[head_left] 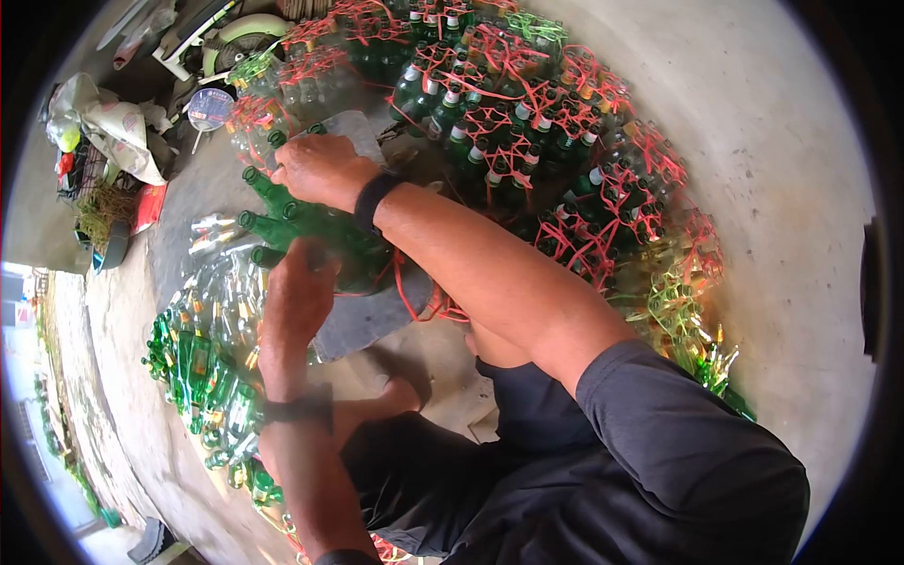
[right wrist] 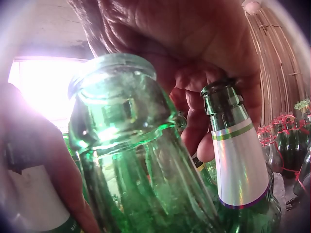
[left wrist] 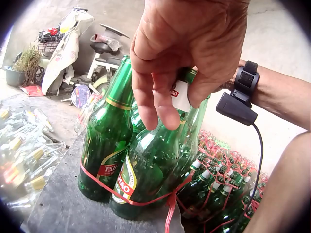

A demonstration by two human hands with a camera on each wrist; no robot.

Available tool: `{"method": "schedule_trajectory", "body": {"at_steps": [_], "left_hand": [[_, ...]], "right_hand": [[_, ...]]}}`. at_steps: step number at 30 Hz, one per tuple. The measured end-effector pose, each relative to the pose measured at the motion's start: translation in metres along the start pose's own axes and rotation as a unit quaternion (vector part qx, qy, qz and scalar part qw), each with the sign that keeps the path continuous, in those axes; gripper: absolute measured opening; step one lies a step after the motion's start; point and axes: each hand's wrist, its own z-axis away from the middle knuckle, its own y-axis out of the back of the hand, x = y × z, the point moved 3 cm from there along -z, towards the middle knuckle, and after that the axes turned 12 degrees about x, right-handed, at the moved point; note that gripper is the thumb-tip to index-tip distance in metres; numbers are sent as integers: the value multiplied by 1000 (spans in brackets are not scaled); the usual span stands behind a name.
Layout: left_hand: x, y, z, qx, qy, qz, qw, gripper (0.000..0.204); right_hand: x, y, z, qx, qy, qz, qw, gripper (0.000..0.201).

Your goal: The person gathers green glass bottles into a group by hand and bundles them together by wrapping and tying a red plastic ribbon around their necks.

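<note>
Several green bottles [head_left: 325,226] [left wrist: 148,162] stand close together on a grey slab [head_left: 363,320] [left wrist: 63,194], with red twine [left wrist: 109,188] round their lower bodies. My left hand [head_left: 299,292] [left wrist: 189,53] comes down from above, thumb and fingers on either side of a bottle neck with a white label [left wrist: 181,99]. Opposite it, my right hand [head_left: 325,169] [right wrist: 194,43] bends its fingers down among the necks, round one that is mostly hidden. Close beside that hand in the right wrist view rises a dark green neck with a white label [right wrist: 240,165].
Many twine-bound bottle bundles [head_left: 508,113] stand at the back and right. Loose clear bottles [head_left: 221,292] and green bottles [head_left: 193,367] lie at the left. Beyond the slab are a fan-like round object [head_left: 209,109], a white bag [head_left: 122,137] and a potted plant [head_left: 102,212]. A pale wall borders the right.
</note>
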Motion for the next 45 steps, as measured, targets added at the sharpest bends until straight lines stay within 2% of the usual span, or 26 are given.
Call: {"method": "schedule_trajectory", "body": {"at_steps": [5, 8, 11, 15, 19, 24, 26, 28, 32, 34, 37, 45], "left_hand": [[3, 1, -1, -3, 9, -21, 1000, 28], [3, 2, -2, 0, 7, -39, 999, 28], [5, 2, -1, -2, 18, -36, 999, 26], [1, 1, -1, -4, -10, -17, 1000, 26], [-2, 1, -2, -17, 6, -12, 1000, 27], [-3, -1, -2, -24, 21, -25, 999, 27], [-8, 0, -5, -15, 4, -54, 998, 27], [-13, -2, -7, -30, 33, -53, 998, 29], [-11, -2, -7, -37, 59, -39, 997, 28], [-8, -2, -8, -41, 62, -36, 997, 28], [-6, -2, -8, -49, 97, -42, 993, 29], [0, -1, -7, -51, 108, -43, 992, 30]], "right_hand": [[-2, -3, -2, 15, 9, 10, 1000, 27], [-4, 1, -1, 5, -1, 24, 1000, 33], [-5, 2, 1, 24, 16, -7, 1000, 30], [-7, 7, 3, 21, 3, -16, 1000, 30], [-5, -3, -1, 27, -6, 28, 999, 30], [-2, -9, -3, 35, -30, 20, 999, 29], [-2, -10, -3, 52, -4, 22, 998, 28], [-2, -15, -4, 77, 9, 25, 997, 27], [-2, -18, -9, 77, -14, 51, 996, 27], [-5, -16, -8, 23, -22, 55, 998, 26], [-7, -15, -9, 21, -23, 67, 997, 25], [-9, -17, -8, 29, -32, 73, 996, 23]]}}
